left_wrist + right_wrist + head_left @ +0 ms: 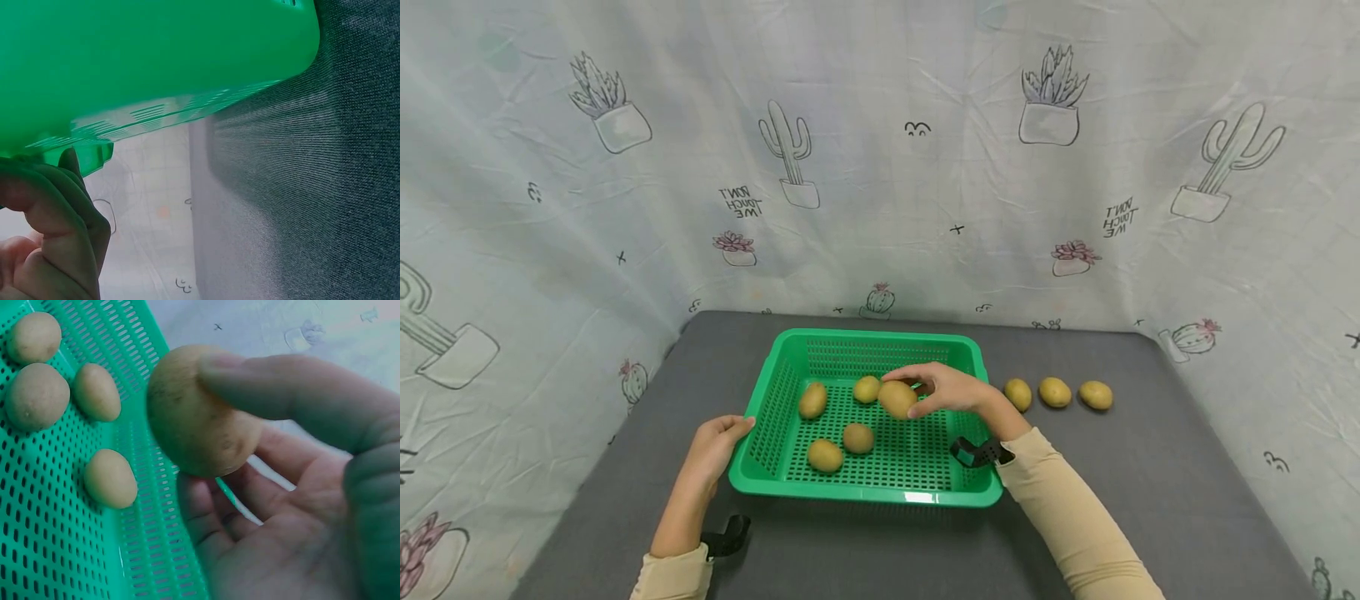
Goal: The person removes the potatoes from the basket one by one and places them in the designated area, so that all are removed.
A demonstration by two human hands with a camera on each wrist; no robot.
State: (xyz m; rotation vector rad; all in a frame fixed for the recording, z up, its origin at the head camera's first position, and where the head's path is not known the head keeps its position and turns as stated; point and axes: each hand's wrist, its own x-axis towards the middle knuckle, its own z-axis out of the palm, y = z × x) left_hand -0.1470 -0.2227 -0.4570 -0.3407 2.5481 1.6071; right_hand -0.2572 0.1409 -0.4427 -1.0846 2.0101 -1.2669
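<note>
From the head camera I see a person's right hand (951,390) over a green basket (865,493), thumb and fingers clamped on the held potato (898,400), which is above the basket's perforated floor. The left hand (715,442) grips the basket's left rim. Only my left wrist view shows the underside of that grip: fingers curled beneath the rim, beside the basket's outer wall. My right wrist view looks into the palm, revealing the thumb across one side of the held potato and a gap between potato and palm.

Inside the basket lie four potatoes (825,456): two side by side toward the front, one near the left wall, one farther back, close to the held potato. The head view alone shows three potatoes (1055,392) in a loose row on the dark gray table (1150,467), right of the basket. Behind hangs pale fabric (880,167) printed with potted cacti.
</note>
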